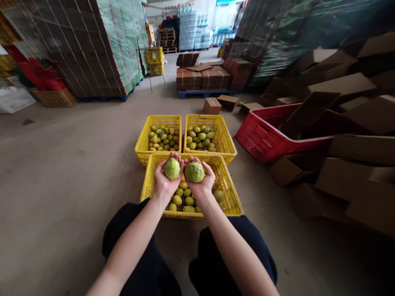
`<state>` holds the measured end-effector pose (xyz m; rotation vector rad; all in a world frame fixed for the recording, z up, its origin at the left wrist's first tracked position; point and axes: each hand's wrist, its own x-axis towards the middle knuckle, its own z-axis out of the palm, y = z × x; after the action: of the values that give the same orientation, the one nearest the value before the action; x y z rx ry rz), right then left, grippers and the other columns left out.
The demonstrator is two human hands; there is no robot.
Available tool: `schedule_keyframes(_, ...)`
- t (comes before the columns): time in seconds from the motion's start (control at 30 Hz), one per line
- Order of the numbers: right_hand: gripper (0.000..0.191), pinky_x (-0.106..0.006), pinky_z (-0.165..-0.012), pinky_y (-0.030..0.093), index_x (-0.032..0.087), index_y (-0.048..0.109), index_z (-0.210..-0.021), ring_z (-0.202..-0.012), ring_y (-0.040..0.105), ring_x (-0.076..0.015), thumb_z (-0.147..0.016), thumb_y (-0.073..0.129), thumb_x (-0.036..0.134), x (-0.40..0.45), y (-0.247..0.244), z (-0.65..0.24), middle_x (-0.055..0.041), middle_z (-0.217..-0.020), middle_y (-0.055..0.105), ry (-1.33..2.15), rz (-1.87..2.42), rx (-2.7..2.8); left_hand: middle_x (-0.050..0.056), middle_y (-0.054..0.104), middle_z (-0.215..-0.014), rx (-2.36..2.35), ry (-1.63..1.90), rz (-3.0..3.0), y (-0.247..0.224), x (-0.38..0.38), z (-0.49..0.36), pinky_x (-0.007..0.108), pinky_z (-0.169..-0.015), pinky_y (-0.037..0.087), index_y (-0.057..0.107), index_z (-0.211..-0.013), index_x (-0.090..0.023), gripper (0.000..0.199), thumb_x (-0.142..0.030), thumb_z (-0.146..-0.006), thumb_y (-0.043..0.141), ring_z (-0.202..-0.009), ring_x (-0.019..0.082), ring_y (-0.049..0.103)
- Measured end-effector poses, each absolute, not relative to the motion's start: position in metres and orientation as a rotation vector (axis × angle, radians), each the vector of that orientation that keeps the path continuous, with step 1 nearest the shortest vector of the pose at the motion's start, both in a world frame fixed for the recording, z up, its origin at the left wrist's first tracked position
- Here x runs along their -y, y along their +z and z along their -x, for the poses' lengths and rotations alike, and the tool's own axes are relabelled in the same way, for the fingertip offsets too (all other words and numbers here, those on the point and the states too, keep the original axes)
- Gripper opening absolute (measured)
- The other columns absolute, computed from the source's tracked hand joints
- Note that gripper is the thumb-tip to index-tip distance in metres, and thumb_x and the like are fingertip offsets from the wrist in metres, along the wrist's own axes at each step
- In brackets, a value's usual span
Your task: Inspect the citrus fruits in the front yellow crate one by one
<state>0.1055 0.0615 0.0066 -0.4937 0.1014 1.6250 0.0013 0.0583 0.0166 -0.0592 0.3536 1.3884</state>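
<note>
My left hand [166, 183], palm up, cups a round yellow-green fruit [172, 169]. Beside it, my right hand [202, 186] is curled under a second green fruit [194, 172], which has a lumpy, creased skin. Both hands are held close together above the front yellow plastic crate [232, 201]. Several green and yellow fruits [189, 200] lie inside that crate, partly hidden by my wrists. The exact kind of fruit is not clear. My fingertips point away from me, towards the two rear crates.
Behind the front crate stand a left yellow crate [139, 142] and a right yellow crate [228, 142], both holding similar fruit. To the right are a red crate [257, 142] and heaped cardboard boxes [354, 176]. Farther back, flattened cartons [203, 78] sit on a blue pallet [200, 94].
</note>
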Motion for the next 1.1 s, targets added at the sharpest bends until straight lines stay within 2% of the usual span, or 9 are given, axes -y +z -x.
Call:
schedule_keyframes(0.43, 0.009, -0.033, -0.077, 0.055, 0.018, 0.061, -0.064, -0.068, 0.066, -0.0174, -0.065, 0.054, 0.024, -0.064, 0.006, -0.100, -0.0011, -0.068, 0.069, 1.660, 0.397, -0.059, 0.003, 0.068, -0.079, -0.398, 1.402, 0.117, 0.023, -0.059, -0.003, 0.024, -0.078, 0.052, 0.068, -0.085, -0.015, 0.027, -0.019, -0.081, 0.041, -0.075, 0.012, 0.064)
schedule_keyframes(0.7, 0.008, -0.031, -0.073, 0.055, 0.018, 0.058, -0.066, -0.066, 0.065, -0.0155, -0.067, 0.054, 0.025, -0.062, 0.011, -0.105, -0.0002, -0.066, 0.067, 1.677, 0.410, -0.031, 0.005, 0.068, -0.084, -0.380, 1.322, 0.018, 0.026, -0.061, 0.012, 0.024, -0.075, 0.054, 0.066, -0.090, -0.014, 0.027, -0.022, -0.081, 0.043, -0.078, 0.013, 0.065)
schedule_keyframes(0.8, 0.013, -0.031, -0.070, 0.056, 0.018, 0.059, -0.072, -0.067, 0.066, -0.0161, -0.068, 0.049, 0.025, -0.063, 0.012, -0.114, -0.0013, -0.067, 0.068, 1.634, 0.444, -0.118, 0.007, 0.067, -0.087, -0.454, 1.292, -0.056, 0.022, -0.059, 0.018, 0.021, -0.066, 0.055, 0.065, -0.097, -0.013, 0.032, -0.029, -0.082, 0.041, -0.077, 0.013, 0.065)
schedule_keyframes(0.87, 0.017, -0.031, -0.068, 0.056, 0.018, 0.059, -0.077, -0.067, 0.066, -0.0167, -0.067, 0.047, 0.024, -0.064, 0.011, -0.122, -0.0019, -0.066, 0.068, 1.594, 0.477, -0.163, 0.007, 0.066, -0.085, -0.602, 1.165, -0.138, 0.008, -0.049, 0.016, 0.017, -0.055, 0.052, 0.063, -0.099, -0.014, 0.036, -0.034, -0.084, 0.038, -0.072, 0.012, 0.065)
schedule_keyframes(0.93, 0.021, -0.032, -0.065, 0.057, 0.019, 0.059, -0.081, -0.067, 0.066, -0.0176, -0.066, 0.044, 0.022, -0.066, 0.009, -0.132, -0.0022, -0.064, 0.067, 1.565, 0.527, -0.191, 0.004, 0.066, -0.078, -0.840, 0.905, -0.256, -0.013, -0.029, 0.010, 0.013, -0.042, 0.044, 0.063, -0.095, -0.017, 0.033, -0.035, -0.085, 0.037, -0.061, 0.010, 0.063)
schedule_keyframes(1.03, 0.025, -0.031, -0.061, 0.057, 0.019, 0.057, -0.084, -0.065, 0.066, -0.0182, -0.064, 0.043, 0.021, -0.064, 0.007, -0.148, -0.0022, -0.062, 0.066, 1.553, 0.617, -0.220, 0.006, 0.063, -0.065, -0.949, 0.629, -0.366, -0.050, 0.010, -0.001, 0.019, -0.033, 0.039, 0.064, -0.088, -0.015, 0.021, -0.027, -0.078, 0.051, -0.046, 0.015, 0.059)
schedule_keyframes(1.1, 0.026, -0.031, -0.060, 0.057, 0.019, 0.056, -0.086, -0.065, 0.067, -0.0179, -0.064, 0.042, 0.021, -0.061, 0.007, -0.160, -0.0017, -0.063, 0.065, 1.543, 0.648, -0.218, 0.004, 0.065, -0.070, -1.062, 0.362, -0.645, -0.065, 0.031, -0.006, 0.025, -0.035, 0.043, 0.064, -0.091, -0.023, 0.021, -0.030, -0.073, 0.056, -0.049, 0.019, 0.063)
